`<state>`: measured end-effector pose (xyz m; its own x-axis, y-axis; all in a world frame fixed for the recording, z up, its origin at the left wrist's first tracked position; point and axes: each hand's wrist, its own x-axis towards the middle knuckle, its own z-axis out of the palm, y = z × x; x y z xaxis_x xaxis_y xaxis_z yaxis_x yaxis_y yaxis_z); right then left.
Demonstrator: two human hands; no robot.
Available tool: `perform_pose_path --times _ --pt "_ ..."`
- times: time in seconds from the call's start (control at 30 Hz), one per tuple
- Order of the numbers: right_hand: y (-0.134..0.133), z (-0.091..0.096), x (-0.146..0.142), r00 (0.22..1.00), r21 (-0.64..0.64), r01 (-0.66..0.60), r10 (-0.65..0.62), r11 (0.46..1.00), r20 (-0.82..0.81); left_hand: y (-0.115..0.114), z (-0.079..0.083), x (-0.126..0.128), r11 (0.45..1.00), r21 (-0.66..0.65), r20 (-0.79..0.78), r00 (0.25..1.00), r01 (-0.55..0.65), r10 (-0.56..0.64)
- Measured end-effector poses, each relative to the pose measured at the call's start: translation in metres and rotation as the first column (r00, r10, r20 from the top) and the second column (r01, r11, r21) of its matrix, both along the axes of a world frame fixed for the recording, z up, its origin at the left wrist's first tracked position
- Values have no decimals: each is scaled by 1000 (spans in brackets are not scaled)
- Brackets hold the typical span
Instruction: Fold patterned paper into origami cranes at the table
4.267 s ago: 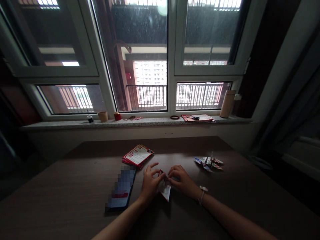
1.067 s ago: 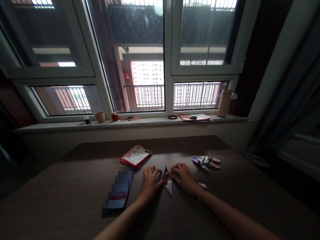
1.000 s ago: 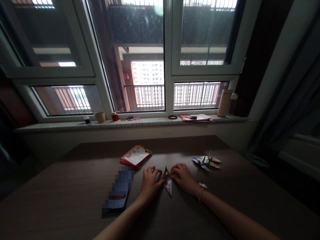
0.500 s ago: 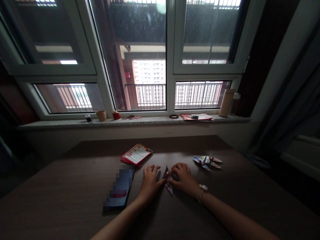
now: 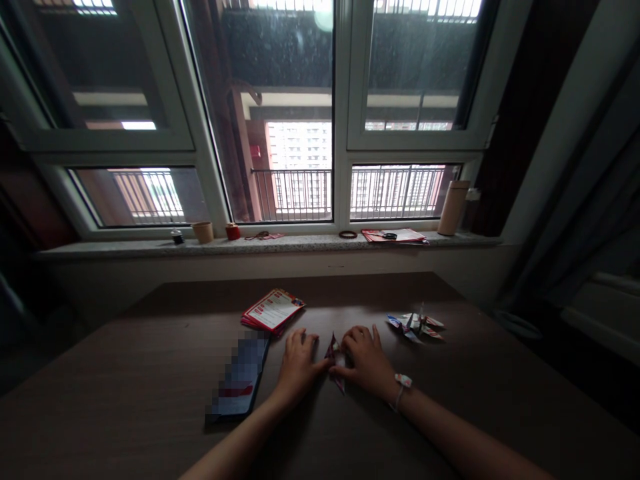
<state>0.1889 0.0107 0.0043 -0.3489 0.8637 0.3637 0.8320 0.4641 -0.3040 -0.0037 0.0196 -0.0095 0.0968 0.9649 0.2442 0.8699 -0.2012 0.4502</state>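
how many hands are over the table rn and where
2: the left hand at the left side of the folded paper, the right hand at its right side. No other hand shows, though some fingers are partly hidden.

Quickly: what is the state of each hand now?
Left hand: open, thumb at the small folded red-and-white paper.
Right hand: thumb and fingers at the same paper; grip cannot be told.

Left hand (image 5: 299, 367) and right hand (image 5: 367, 361) touch the folded paper (image 5: 333, 348).
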Motion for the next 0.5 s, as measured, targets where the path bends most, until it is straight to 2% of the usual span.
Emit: perform_pose_path --times 0.17,0.5 --pt "3 4 6 999 -92 -44 45 995 6 -2 3 0 1000 -2 -9 1000 -5 5" --pt "4 7 19 985 -148 -168 170 975 1 -3 6 0 999 -40 14 1000 2 -1"
